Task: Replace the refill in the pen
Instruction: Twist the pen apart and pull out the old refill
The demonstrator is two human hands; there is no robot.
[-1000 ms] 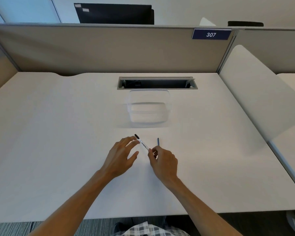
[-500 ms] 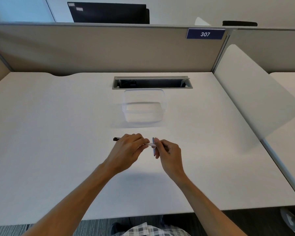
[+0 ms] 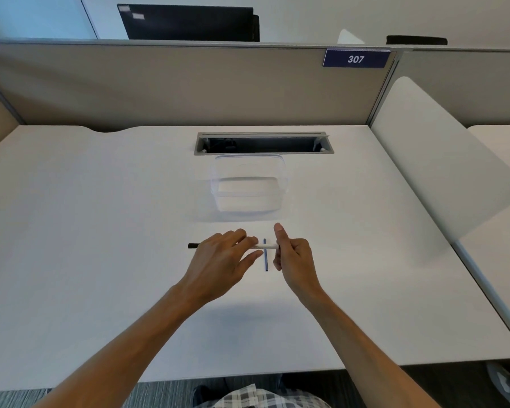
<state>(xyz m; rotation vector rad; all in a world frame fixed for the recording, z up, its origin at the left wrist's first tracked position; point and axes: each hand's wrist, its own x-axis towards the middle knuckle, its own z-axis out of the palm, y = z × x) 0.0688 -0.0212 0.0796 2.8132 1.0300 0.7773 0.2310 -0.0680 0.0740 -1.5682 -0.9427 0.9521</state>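
Head view: both hands' fingers (image 3: 249, 241) pinch pen (image 3: 264, 246).

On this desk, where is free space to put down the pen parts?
Free: the white desk left of the left hand, and the stretch right of the right hand. Crowded: the middle, with the white pen, thin blue refill and clear plastic box.

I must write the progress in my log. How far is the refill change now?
Early stage. Done: pen lifted off the desk and held level. In hand: left hand grips the barrel, right hand pinches the white end, apparently to open it. Left: a blue refill lies on the desk below, not yet inserted. Whether the old refill is out cannot be seen.
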